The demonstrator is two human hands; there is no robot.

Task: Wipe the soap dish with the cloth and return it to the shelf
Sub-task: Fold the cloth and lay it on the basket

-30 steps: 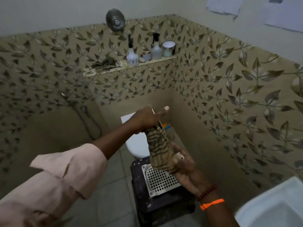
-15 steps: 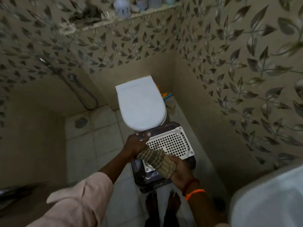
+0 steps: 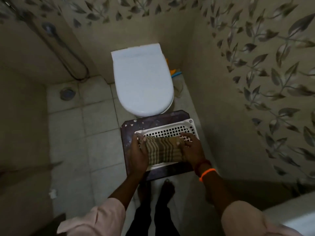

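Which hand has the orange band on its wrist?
The right hand, gripping the striped cloth's right end. The left hand has a bare wrist.

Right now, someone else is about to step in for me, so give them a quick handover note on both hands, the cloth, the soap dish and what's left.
Left hand: grips the left end of the brown striped cloth.
Right hand: holds the cloth's right end, fingertips on the grid.
The white perforated plastic soap dish lies flat on the dark square stool in front of the white toilet; the cloth is spread across the dish's near half.
Done: dish is off the shelf, cloth is on it.
Left: wipe the uncovered far half and the rim, then return the dish to the shelf, which is out of view.
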